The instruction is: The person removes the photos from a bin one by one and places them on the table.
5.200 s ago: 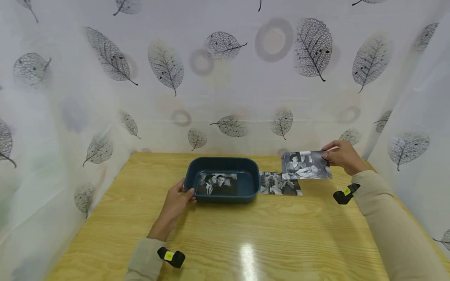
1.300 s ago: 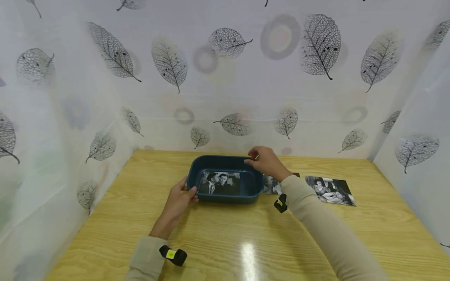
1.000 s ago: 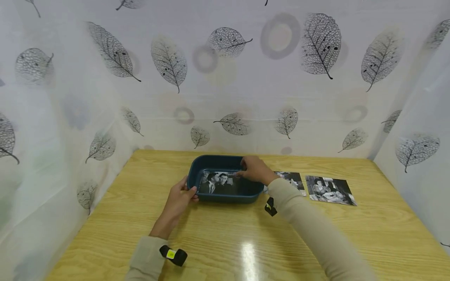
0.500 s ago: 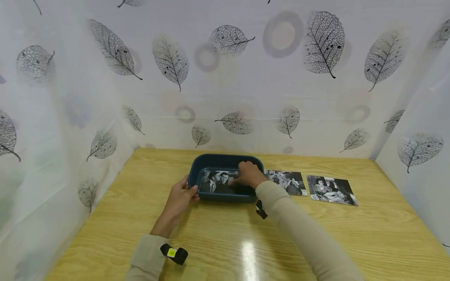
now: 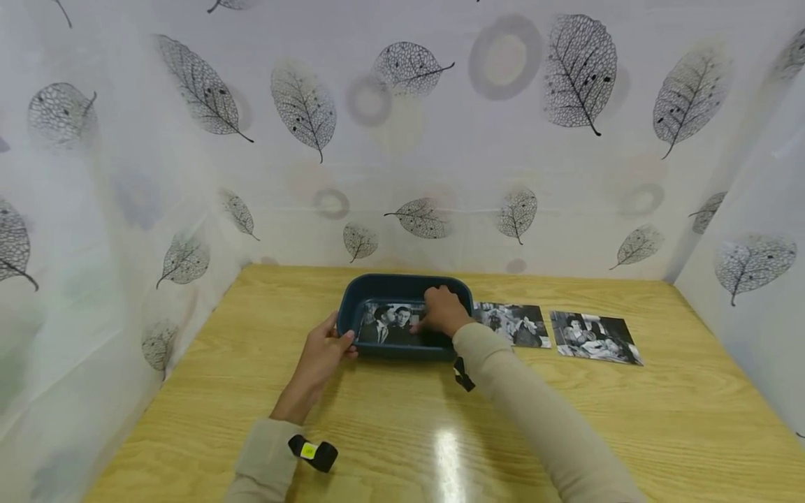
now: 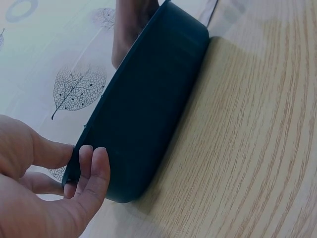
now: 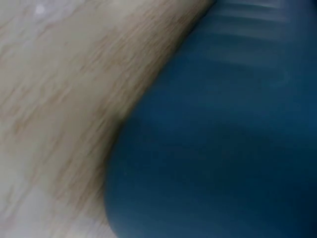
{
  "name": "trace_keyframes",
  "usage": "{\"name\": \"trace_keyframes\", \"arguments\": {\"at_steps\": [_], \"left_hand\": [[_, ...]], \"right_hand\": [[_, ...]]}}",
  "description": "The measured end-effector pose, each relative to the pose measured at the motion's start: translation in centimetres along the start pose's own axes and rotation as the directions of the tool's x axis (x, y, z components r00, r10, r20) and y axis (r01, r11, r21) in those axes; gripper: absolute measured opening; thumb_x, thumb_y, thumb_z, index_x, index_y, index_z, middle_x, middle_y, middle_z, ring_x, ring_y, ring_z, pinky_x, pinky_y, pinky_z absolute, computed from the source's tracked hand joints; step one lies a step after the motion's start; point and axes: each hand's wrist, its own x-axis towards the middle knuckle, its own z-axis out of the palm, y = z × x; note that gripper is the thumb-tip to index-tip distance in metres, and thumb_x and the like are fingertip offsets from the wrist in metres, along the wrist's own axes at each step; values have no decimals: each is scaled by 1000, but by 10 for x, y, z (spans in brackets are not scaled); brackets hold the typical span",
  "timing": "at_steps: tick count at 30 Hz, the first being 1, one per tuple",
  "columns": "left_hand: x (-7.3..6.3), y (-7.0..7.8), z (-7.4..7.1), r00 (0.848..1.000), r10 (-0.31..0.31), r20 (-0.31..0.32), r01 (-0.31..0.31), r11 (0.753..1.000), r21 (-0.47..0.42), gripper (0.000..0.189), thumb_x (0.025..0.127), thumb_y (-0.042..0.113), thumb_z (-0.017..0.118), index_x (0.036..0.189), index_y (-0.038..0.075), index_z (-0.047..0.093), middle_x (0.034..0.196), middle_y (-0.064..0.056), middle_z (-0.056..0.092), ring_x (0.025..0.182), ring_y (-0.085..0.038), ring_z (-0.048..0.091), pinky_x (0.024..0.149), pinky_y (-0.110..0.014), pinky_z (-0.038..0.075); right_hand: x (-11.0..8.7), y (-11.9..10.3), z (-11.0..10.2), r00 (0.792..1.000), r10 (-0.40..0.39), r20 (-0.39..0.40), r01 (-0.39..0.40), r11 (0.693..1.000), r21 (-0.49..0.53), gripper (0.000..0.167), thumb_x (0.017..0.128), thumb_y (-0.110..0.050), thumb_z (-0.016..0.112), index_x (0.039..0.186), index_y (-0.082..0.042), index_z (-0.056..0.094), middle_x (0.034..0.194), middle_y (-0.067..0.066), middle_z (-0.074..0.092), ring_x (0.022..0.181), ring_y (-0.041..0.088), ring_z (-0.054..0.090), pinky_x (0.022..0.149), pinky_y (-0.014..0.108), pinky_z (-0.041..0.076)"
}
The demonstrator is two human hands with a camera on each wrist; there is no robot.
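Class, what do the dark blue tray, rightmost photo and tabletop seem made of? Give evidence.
Dark blue tray: probably molded plastic, satin; smooth walls, rounded corners.
Rightmost photo: likely paper or card; thin, printed sheet, finish unclear.
Tabletop: wood or printed laminate, glossy; grain shows, light glares.

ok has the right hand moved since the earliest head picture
Yes: judged against the far-right corner of the table, the right hand has moved left, into the dark tray.

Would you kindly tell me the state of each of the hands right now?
Left hand: holding the left end of the dark blue tray.
Right hand: inside the tray, at the photo there; whether it pinches it cannot be told.
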Motion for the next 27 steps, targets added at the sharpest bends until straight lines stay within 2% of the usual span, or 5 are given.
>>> {"name": "trace_keyframes", "arguments": {"at_steps": [6, 15, 20, 27], "left_hand": [[1, -1, 0, 1000, -2, 1, 2, 1000, -11, 67, 104, 0, 52, 161, 0, 17, 107, -12, 37, 85, -14, 61, 85, -37, 61], [2, 0, 0, 1000, -8, 0, 8, 1000, 1, 67, 104, 0, 52, 161, 1, 17, 106, -11, 36, 86, -14, 62, 84, -34, 62], [0, 2, 0, 1000, -7, 7, 7, 1000, 8, 67, 104, 1, 52, 161, 2, 17, 107, -11, 36, 87, -15, 62, 85, -35, 61], [-2, 2, 0, 1000, -10, 2, 10, 1000, 1, 67, 104, 1, 52, 161, 2, 17, 108, -12, 36, 87, -16, 62, 83, -32, 62]], "right_hand": [[2, 1, 1, 999, -5, -54, 6, 1000, 19, 48, 77, -31, 90, 105, -1, 65, 106, 18, 60, 100, 36, 58, 84, 50, 56], [6, 3, 1, 991, 13, -136, 0, 995, 97, 34, 81, -18, 88, 95, 1, 64, 88, 13, 61, 78, 29, 64, 65, 42, 58], [6, 7, 2, 988, 2, -153, 22, 987, 159, 31, 84, -10, 84, 104, 3, 65, 99, 16, 66, 85, 30, 68, 71, 42, 62], [2, 11, -5, 986, -30, -164, 66, 974, 219, 29, 88, -6, 77, 113, 3, 64, 113, 19, 66, 96, 33, 67, 82, 46, 60]]}}
